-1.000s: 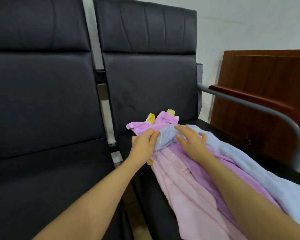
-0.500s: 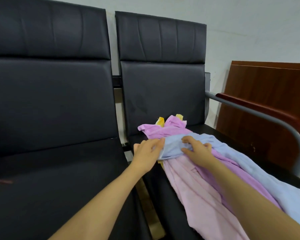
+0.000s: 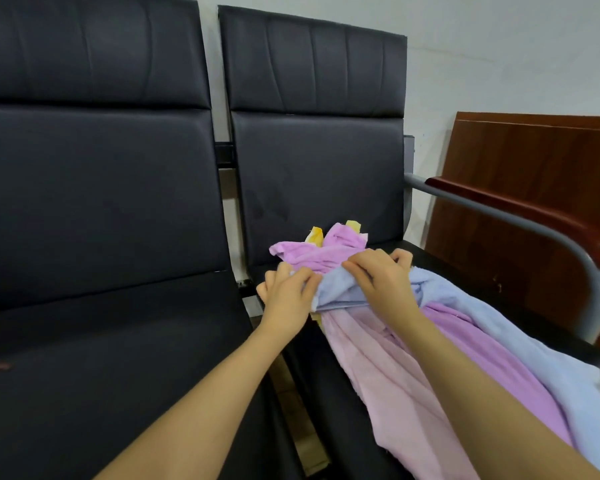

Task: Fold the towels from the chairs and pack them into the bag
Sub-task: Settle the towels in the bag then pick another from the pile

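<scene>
Together, two hands — left hand point(image 3: 284, 299), right hand point(image 3: 383, 282) — gripping blue towel point(image 3: 340, 292), two chairs point(image 3: 94, 202)

black chair seat point(image 3: 326, 382), pile of towels point(image 3: 447, 341) on it, pink, purple, blue, yellow

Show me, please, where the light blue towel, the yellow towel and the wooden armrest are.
light blue towel point(image 3: 548, 362), head view, on its long spread part.
yellow towel point(image 3: 315, 234), head view, on its exposed corner.
wooden armrest point(image 3: 520, 207), head view, on its top.
</scene>
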Motion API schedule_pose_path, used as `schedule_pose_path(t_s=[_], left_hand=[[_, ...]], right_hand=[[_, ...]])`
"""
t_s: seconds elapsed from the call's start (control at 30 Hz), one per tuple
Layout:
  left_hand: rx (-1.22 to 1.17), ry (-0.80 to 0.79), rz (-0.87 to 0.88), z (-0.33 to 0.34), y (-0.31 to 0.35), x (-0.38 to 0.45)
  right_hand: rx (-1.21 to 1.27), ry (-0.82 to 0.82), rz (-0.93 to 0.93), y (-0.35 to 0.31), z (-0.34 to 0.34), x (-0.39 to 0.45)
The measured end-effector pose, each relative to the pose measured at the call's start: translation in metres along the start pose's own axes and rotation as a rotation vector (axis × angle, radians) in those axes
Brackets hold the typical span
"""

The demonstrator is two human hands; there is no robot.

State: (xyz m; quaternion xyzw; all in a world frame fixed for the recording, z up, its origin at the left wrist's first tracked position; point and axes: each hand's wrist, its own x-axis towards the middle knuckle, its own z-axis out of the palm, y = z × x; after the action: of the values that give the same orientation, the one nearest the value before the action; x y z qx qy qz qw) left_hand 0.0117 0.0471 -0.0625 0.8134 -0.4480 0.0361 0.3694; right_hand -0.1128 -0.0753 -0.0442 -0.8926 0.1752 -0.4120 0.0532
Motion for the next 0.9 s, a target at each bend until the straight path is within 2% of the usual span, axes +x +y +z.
schedule_pose_path(t_s=[0.1,0.17,0.33,0.53,0.67,0.8,0.9], left_hand=[[-0.081,0.094,-0.017,-0.022,-0.008,-0.006],[-0.108,0.174,-0.047,-0.04,-0.014,-0.01],[-0.049,0.324,-0.068,-0.092,-0.037,-0.025],[0.131,0.395,-0.107,-0.139,-0.077,-0.053],[0.214,0.436,-0.08,-0.154,-0.098,-0.076],[0.257,0.458,-0.052,-0.177,-0.12,-0.094],[0.272,0.44,0.006,-0.204,-0.139,-0.105]], right_hand=[[0.081,0.048,-0.028,-0.03,0.001,0.007],[0.043,0.102,-0.087,-0.049,0.005,0.01],[0.192,-0.071,0.003,-0.085,0.019,-0.003],[0.164,-0.131,0.136,-0.112,0.029,-0.028],[0.281,-0.078,0.134,-0.138,0.032,-0.031],[0.249,0.016,-0.021,-0.177,0.036,-0.026],[0.271,0.066,-0.058,-0.207,0.045,-0.018]])
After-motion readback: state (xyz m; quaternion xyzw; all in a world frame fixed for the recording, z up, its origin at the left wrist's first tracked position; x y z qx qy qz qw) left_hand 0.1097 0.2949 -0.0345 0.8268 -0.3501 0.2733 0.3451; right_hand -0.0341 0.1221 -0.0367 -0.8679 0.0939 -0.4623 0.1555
